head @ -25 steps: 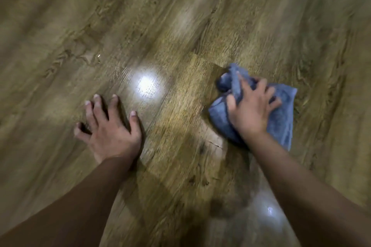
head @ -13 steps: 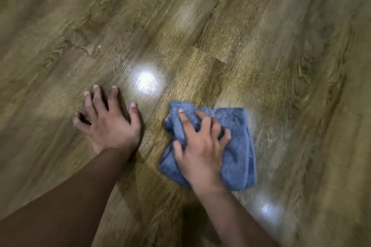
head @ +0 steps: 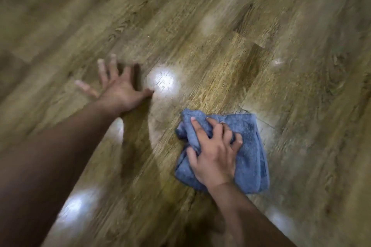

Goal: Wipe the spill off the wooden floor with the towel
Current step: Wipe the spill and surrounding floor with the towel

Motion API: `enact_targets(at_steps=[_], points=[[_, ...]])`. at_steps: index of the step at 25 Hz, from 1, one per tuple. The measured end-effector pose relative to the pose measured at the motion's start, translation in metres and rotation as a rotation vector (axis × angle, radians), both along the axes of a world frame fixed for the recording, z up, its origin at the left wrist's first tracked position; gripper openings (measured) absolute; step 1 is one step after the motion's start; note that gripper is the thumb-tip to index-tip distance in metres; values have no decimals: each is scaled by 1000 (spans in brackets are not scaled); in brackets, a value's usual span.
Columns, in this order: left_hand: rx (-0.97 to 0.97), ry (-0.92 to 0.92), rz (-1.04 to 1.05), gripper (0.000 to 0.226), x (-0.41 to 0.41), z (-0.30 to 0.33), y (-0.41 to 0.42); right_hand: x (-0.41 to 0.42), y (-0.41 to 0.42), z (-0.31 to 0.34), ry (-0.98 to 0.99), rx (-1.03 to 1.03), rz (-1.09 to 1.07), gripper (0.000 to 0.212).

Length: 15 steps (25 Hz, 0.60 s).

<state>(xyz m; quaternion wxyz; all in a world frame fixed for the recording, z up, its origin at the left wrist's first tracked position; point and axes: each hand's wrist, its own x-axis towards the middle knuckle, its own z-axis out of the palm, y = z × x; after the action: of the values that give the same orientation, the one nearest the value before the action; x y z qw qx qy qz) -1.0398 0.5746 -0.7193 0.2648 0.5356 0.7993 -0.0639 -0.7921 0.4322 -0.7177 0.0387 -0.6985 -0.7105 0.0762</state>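
A crumpled blue towel lies on the wooden floor at the lower right of centre. My right hand presses down on its left part, fingers curled into the bunched cloth. My left hand is flat on the boards to the left, fingers spread, holding nothing. A dull, smeared patch of floor shows between the two hands; I cannot tell if it is wet. The frame is blurred by motion.
Bright reflections of lights sit on the floor beside my left thumb and near my left forearm. A plank joint runs across the boards above the towel. Bare floorboards stretch on all sides.
My right hand dragged the towel from the upper right down and left toward me, then held near there. The view shifted, and my left hand now lies farther forward with fingers spread wider.
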Motion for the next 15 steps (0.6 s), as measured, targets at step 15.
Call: enact_targets(at_steps=[15], points=[[-220, -215, 188, 129, -70, 0, -35, -89, 150, -11, -13, 62, -213, 64]])
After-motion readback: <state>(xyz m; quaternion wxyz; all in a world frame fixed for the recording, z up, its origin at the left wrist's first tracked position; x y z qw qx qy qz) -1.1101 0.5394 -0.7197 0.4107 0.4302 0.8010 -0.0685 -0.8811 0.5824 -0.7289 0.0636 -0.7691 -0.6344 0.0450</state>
